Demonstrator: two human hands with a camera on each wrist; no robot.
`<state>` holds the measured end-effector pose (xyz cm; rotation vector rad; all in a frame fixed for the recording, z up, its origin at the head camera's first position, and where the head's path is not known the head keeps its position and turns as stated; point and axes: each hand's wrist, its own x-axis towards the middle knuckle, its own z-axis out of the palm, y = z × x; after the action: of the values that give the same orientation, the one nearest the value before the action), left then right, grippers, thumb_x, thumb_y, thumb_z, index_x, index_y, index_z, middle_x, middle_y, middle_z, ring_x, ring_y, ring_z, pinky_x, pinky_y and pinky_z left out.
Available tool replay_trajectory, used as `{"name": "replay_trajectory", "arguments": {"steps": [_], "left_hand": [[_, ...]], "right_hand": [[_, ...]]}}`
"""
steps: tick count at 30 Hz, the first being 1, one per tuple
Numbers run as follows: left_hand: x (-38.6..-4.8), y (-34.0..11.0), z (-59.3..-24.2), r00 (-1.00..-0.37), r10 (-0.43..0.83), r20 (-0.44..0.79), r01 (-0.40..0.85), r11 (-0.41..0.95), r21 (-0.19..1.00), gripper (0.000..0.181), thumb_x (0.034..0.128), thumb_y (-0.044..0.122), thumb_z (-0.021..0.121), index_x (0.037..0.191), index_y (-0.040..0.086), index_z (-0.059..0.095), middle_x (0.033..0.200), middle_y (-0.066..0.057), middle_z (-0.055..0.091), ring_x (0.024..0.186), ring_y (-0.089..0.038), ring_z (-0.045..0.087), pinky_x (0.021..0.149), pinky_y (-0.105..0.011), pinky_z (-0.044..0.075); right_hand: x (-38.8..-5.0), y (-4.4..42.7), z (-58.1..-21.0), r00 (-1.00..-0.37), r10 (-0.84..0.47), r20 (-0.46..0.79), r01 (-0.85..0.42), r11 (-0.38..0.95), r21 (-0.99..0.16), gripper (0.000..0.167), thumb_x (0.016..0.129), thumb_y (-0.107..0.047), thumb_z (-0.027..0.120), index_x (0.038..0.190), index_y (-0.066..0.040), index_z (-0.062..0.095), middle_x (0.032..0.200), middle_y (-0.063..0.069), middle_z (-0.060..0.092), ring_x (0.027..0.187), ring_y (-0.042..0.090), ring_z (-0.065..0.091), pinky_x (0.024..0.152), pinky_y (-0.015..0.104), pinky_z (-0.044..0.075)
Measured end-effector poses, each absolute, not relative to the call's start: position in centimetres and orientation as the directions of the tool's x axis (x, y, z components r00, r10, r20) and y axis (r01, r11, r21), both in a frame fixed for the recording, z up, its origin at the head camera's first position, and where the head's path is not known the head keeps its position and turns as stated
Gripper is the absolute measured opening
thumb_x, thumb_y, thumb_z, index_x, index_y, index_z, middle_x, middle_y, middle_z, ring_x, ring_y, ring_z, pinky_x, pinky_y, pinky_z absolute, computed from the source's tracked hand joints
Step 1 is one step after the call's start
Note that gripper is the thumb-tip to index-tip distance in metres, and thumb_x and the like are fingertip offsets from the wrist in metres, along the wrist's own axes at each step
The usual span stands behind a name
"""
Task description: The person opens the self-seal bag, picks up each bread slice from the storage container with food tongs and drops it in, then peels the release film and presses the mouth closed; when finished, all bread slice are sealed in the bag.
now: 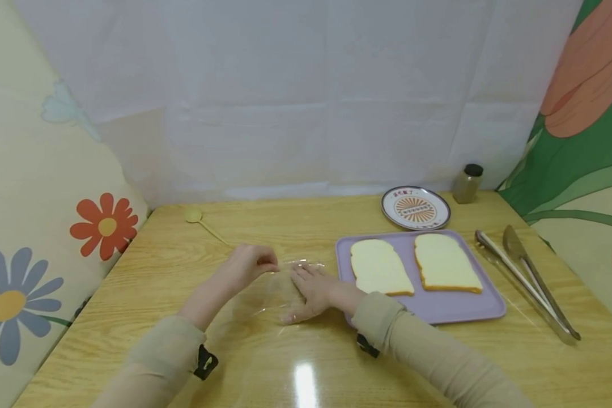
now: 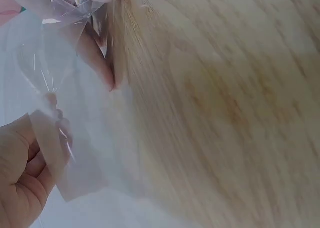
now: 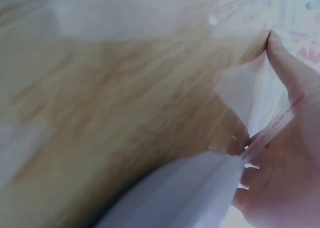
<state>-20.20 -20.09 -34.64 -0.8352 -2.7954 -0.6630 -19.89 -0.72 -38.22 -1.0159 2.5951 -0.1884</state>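
Note:
A clear plastic bag lies in front of the person, left of the purple tray. My left hand pinches its far left edge; in the left wrist view the fingers of that hand are curled behind the see-through plastic. Fingers spread, my right hand rests flat on the bag at the table. A clear strip with red print crosses the palm side of the right hand in the right wrist view. Whether that hand is partly inside the bag, I cannot tell.
Two bread slices lie on the purple tray. Behind it are a patterned plate and a dark-lidded jar. Metal tongs lie to the right, a yellow spoon at the back left of the wooden table.

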Motion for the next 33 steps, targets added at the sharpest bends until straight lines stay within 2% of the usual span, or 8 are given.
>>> {"name": "replay_trajectory", "arguments": {"steps": [8, 12, 16, 20, 23, 27, 30, 33], "left_hand": [[-20.1, -20.2, -34.6, -0.79, 0.535, 0.297, 0.612, 0.695, 0.377, 0.004, 0.0824, 0.007, 0.07, 0.081, 0.005, 0.073, 0.077, -0.005, 0.072, 0.068, -0.013, 0.065, 0.061, -0.023, 0.055], [-20.1, -20.8, -34.9, -0.789, 0.54, 0.293, 0.614, 0.671, 0.415, 0.004, 0.0819, 0.004, 0.069, 0.082, 0.002, 0.072, 0.078, -0.007, 0.072, 0.07, -0.015, 0.066, 0.064, -0.023, 0.056], [-20.0, -21.2, -35.2, -0.796, 0.535, 0.284, 0.604, 0.664, 0.44, 0.004, 0.0809, 0.004, 0.07, 0.083, 0.002, 0.073, 0.079, -0.007, 0.072, 0.07, -0.016, 0.067, 0.066, -0.023, 0.057], [-19.9, -21.3, -35.4, -0.786, 0.549, 0.284, 0.617, 0.666, 0.42, 0.005, 0.0808, 0.007, 0.071, 0.084, 0.004, 0.074, 0.079, -0.005, 0.072, 0.071, -0.015, 0.067, 0.066, -0.024, 0.057], [-19.8, -21.3, -35.8, -0.792, 0.552, 0.261, 0.609, 0.681, 0.406, 0.005, 0.0815, 0.009, 0.071, 0.084, 0.007, 0.074, 0.081, -0.004, 0.072, 0.073, -0.014, 0.067, 0.068, -0.024, 0.057], [-19.7, -21.3, -36.1, -0.799, 0.554, 0.234, 0.596, 0.681, 0.425, 0.007, 0.0831, 0.011, 0.069, 0.086, 0.006, 0.074, 0.082, -0.005, 0.073, 0.073, -0.014, 0.067, 0.068, -0.023, 0.057], [-19.6, -21.4, -36.2, -0.796, 0.556, 0.238, 0.599, 0.672, 0.434, 0.008, 0.0842, 0.011, 0.068, 0.085, 0.006, 0.074, 0.081, -0.005, 0.073, 0.072, -0.013, 0.067, 0.066, -0.023, 0.056], [-19.6, -21.3, -36.2, -0.793, 0.558, 0.244, 0.604, 0.667, 0.436, 0.008, 0.0859, 0.011, 0.067, 0.085, 0.006, 0.073, 0.08, -0.005, 0.073, 0.071, -0.012, 0.066, 0.065, -0.022, 0.056]], "right_hand": [[-20.1, -0.5, -38.7, -0.676, -0.687, -0.266, -0.635, 0.727, -0.263, 0.1, 0.083, -0.062, 0.058, 0.151, -0.004, 0.012, 0.159, 0.013, 0.009, 0.147, 0.028, 0.008, 0.122, 0.041, 0.01], [-20.9, 0.0, -38.7, -0.63, -0.761, -0.154, -0.665, 0.631, -0.4, 0.079, 0.089, -0.046, 0.059, 0.143, 0.004, 0.03, 0.154, 0.02, 0.022, 0.144, 0.033, 0.018, 0.12, 0.044, 0.016], [-21.8, 0.2, -38.6, -0.616, -0.783, -0.087, -0.641, 0.562, -0.522, 0.058, 0.092, -0.032, 0.06, 0.134, 0.005, 0.045, 0.147, 0.025, 0.034, 0.139, 0.036, 0.031, 0.118, 0.045, 0.024], [-21.9, 0.0, -38.6, -0.634, -0.769, -0.076, -0.613, 0.561, -0.557, 0.06, 0.087, -0.038, 0.066, 0.13, 0.001, 0.049, 0.13, 0.018, 0.054, 0.121, 0.029, 0.052, 0.105, 0.038, 0.044], [-21.7, -0.1, -38.6, -0.631, -0.773, -0.062, -0.616, 0.547, -0.567, 0.065, 0.077, -0.042, 0.076, 0.125, -0.006, 0.049, 0.114, 0.01, 0.056, 0.105, 0.022, 0.054, 0.091, 0.031, 0.048], [-21.2, -0.1, -38.6, -0.633, -0.769, -0.086, -0.622, 0.572, -0.535, 0.083, 0.071, -0.047, 0.079, 0.136, -0.012, 0.04, 0.132, 0.013, 0.049, 0.122, 0.024, 0.046, 0.105, 0.035, 0.041], [-20.8, -0.1, -38.5, -0.655, -0.74, -0.151, -0.622, 0.642, -0.448, 0.099, 0.073, -0.054, 0.074, 0.146, -0.009, 0.026, 0.151, 0.019, 0.029, 0.141, 0.033, 0.027, 0.118, 0.045, 0.023], [-20.5, -0.1, -38.5, -0.667, -0.713, -0.218, -0.632, 0.696, -0.342, 0.106, 0.075, -0.059, 0.07, 0.149, -0.004, 0.019, 0.156, 0.02, 0.011, 0.146, 0.035, 0.008, 0.12, 0.049, 0.01]]}}
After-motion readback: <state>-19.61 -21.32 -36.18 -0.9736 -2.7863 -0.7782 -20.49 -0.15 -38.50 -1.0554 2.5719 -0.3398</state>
